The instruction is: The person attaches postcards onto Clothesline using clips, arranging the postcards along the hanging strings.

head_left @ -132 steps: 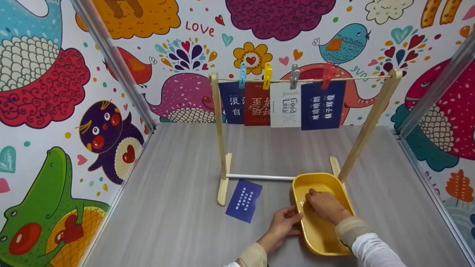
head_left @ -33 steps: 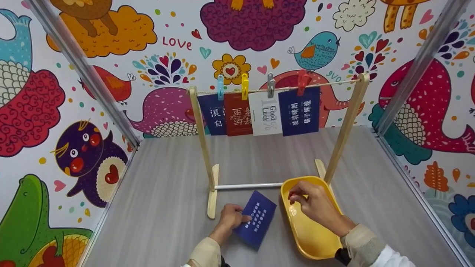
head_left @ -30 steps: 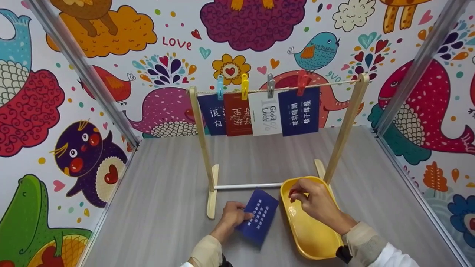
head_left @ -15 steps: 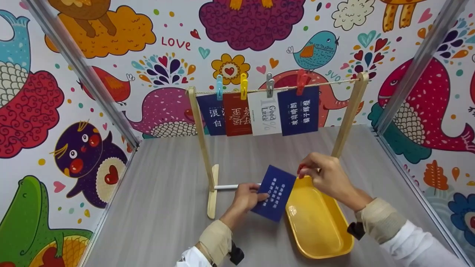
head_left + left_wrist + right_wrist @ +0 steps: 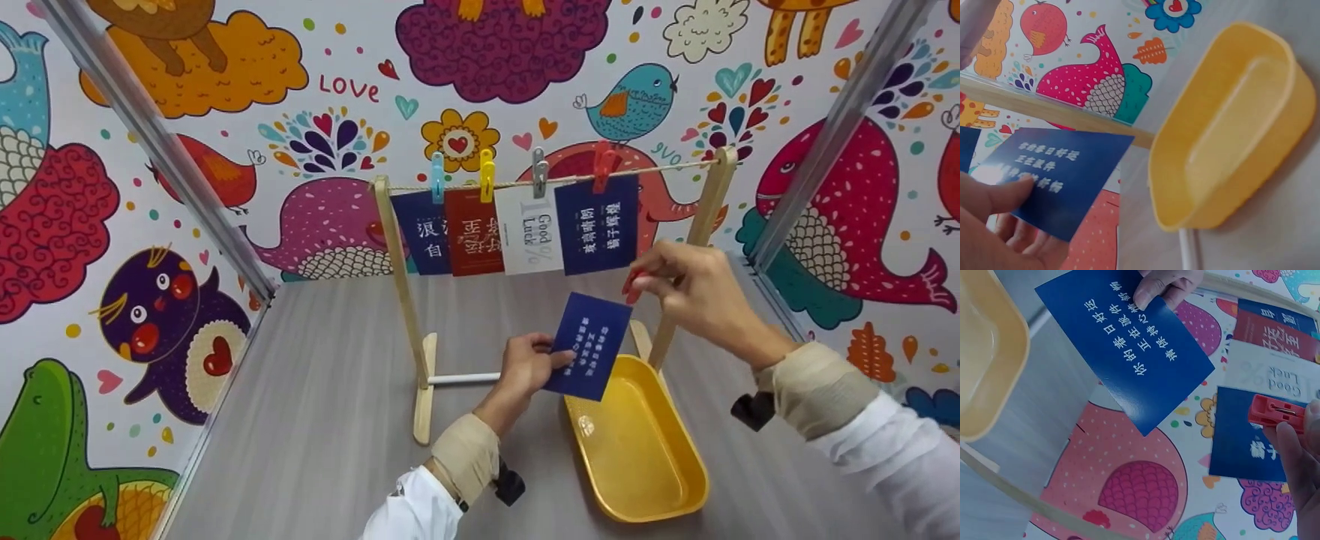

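My left hand (image 5: 526, 366) pinches a blue card (image 5: 589, 345) with white writing by its left edge, thumb in front. The card is held up in the air, partly over the far end of the yellow tray (image 5: 651, 450). To the right of the card and higher, my right hand (image 5: 705, 296) pinches a red clothespin (image 5: 632, 285), seen close in the right wrist view as a red clothespin (image 5: 1278, 412) with a metal spring. Behind them, a string on a wooden stand (image 5: 401, 277) carries two blue cards, a red card (image 5: 476, 236) and a white card (image 5: 531, 229).
Blue, yellow (image 5: 487, 174), grey and red clothespins (image 5: 602, 166) clip the hanging cards to the string (image 5: 667, 172). A white rod (image 5: 465, 379) joins the stand's feet. Patterned walls and metal posts (image 5: 817, 150) enclose the grey tabletop (image 5: 322, 420) at the back and sides.
My right hand has taken a red clothespin from the tray and risen to the upper right. My left hand has left the tray, picked up the blue card from the tabletop and lifted it.
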The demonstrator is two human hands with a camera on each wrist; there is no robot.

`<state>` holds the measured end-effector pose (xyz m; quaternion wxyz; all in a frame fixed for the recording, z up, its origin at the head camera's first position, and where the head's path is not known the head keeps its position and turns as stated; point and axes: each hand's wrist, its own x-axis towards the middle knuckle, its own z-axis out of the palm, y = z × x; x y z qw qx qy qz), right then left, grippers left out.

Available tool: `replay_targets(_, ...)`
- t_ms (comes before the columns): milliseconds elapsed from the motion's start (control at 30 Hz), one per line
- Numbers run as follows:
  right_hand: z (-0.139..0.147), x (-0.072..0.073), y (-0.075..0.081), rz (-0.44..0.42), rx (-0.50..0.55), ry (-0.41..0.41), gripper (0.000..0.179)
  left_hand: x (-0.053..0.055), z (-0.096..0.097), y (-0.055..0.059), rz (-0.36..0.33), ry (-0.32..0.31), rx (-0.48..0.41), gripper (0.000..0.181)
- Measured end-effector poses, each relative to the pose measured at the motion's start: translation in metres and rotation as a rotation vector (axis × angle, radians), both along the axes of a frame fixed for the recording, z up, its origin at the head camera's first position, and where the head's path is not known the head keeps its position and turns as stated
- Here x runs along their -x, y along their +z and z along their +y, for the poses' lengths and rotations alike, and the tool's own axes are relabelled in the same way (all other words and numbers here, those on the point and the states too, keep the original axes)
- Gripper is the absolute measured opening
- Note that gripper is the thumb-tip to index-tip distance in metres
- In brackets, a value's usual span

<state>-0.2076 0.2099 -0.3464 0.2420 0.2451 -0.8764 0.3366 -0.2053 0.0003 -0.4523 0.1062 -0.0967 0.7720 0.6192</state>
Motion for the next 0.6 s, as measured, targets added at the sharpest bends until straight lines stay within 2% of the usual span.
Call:
replay_targets(100,0.005,0.003,0.013,-0.015,0.009,-0.012,0.006,0.004,0.009,0.007,0.002,-0.002,-0.023,0.022)
replay_targets(333,0.009,0.013,0.036,-0.005,0.028,-0.007,0.004,0.011,0.025,0.018,0.013,0.000,-0.138,0.023)
replay_targets(467,0.010,0.018,0.048,0.003,-0.001,0.000,0.005,0.016,0.031,0.024,0.052,0.016,-0.173,0.021)
replay_targets(600,0.012,0.022,0.061,-0.024,0.010,0.006,0.006,0.022,0.036,0.033,0.087,0.022,-0.184,0.018)
